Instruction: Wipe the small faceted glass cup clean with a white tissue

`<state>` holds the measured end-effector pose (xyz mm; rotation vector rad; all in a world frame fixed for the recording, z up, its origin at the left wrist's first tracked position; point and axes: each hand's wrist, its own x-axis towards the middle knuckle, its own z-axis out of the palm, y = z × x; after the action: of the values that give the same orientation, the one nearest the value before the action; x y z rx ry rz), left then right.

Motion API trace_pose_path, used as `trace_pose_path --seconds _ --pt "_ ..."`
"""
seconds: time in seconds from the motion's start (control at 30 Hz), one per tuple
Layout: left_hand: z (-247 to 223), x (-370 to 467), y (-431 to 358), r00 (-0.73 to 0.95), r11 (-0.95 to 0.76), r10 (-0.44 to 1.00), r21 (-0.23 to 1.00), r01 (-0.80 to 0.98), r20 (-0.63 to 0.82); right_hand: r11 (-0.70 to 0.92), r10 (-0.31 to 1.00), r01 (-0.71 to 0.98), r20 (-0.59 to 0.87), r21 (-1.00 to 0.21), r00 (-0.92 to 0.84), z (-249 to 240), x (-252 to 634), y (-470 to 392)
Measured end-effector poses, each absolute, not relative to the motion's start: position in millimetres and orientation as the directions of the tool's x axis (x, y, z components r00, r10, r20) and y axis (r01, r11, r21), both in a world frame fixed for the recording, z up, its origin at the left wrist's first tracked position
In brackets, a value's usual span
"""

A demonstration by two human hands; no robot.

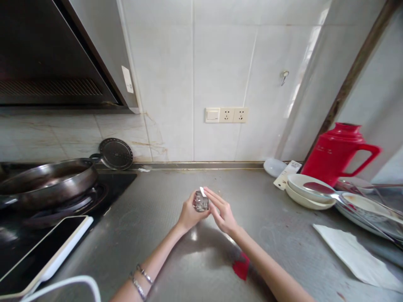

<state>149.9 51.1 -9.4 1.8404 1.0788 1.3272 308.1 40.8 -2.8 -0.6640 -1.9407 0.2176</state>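
Near the middle of the metal counter (163, 201), my left hand (189, 214) is wrapped round a small clear container (201, 202) that looks like glass. Its open end or base faces the camera; which one, I cannot tell. My right hand (222, 211) is at the container's right side, its fingers pressed together on a small white piece (202, 192), perhaps paper or tissue, against the upper edge. Two bracelets circle my left wrist.
A pan (50, 182) sits on the black stove at left, with a phone (44, 256) and white cable in front. At right are stacked bowls (310, 191), plates, a red thermos jug (336, 155) and a white paper sheet (359, 256). Sockets (226, 115) are on the wall.
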Motion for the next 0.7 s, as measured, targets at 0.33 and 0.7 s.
trace_pose_path --seconds 0.33,0.7 --pt "-15 150 55 0.157 -0.441 0.897 0.865 0.240 0.414 0.915 0.356 0.331 0.847 -0.230 -0.395 -7 311 40" --pt "-19 150 60 0.133 -0.401 0.916 0.886 0.235 0.379 0.868 0.395 0.464 0.809 -0.174 -0.435 -3 314 46"
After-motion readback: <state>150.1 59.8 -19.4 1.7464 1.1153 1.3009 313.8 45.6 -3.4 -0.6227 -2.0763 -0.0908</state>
